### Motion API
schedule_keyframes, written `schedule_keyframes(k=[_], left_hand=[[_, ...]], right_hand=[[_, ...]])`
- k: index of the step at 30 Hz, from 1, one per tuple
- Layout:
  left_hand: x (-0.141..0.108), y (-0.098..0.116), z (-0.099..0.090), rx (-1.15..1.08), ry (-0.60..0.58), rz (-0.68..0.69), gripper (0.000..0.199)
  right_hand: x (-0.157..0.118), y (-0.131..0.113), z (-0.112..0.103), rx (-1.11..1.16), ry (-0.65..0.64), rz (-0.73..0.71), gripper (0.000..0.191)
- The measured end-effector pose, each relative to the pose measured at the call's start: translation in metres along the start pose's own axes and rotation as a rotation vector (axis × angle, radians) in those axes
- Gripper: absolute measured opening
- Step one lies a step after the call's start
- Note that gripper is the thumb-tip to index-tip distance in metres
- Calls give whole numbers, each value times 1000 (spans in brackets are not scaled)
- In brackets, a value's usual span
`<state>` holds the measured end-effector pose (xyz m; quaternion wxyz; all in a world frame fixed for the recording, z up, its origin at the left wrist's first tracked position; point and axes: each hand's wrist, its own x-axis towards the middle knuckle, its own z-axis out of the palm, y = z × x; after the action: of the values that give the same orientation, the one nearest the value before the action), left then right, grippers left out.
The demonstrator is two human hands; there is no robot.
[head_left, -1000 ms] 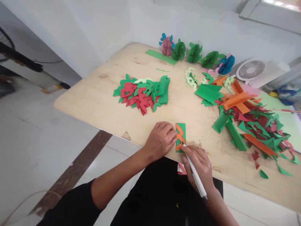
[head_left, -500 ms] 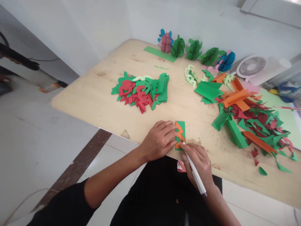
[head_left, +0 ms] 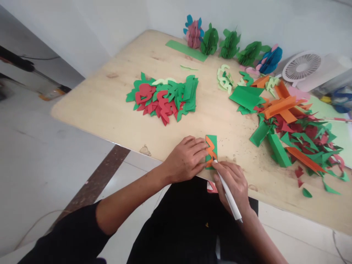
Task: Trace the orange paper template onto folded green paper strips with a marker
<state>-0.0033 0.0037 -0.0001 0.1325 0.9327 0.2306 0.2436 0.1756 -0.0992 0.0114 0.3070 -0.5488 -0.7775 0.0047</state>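
Observation:
At the table's front edge lies a small green paper rectangle (head_left: 214,141), with an orange wavy-edged paper cutout (head_left: 210,146) on top of it. My left hand (head_left: 188,158) lies flat, its fingertips pressing on the left side of the cutout and the green paper. In my right hand (head_left: 232,181) is a white pen (head_left: 229,194), held in a writing grip. The pen's dark tip touches the right edge of the orange cutout near its lower end.
A pile of green and red cutouts (head_left: 162,97) lies left of centre. Green, orange and red paper scraps (head_left: 297,128) cover the right side. Folded paper figures (head_left: 231,44) stand along the wall beside a white fan (head_left: 302,68). A green strip (head_left: 187,50) lies at the back.
The view has shifted slightly, so the table sits higher in the picture. Both hands stay in place on the paper, and the pen tip remains at the cutout's right edge.

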Motion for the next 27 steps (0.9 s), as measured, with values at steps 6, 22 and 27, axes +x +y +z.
schedule_keyframes(k=[6,22,27], left_hand=[[0,-2,2,5,19,7,23],[-1,-8,5,-28,4,-13,22],[-1,-7,5,-25,14,-9,21]], right_hand=[[0,-1,0,-13,-7,3,27],[0,-11,-13,279,34,445,21],[6,-20,-14,207,7,544,13]])
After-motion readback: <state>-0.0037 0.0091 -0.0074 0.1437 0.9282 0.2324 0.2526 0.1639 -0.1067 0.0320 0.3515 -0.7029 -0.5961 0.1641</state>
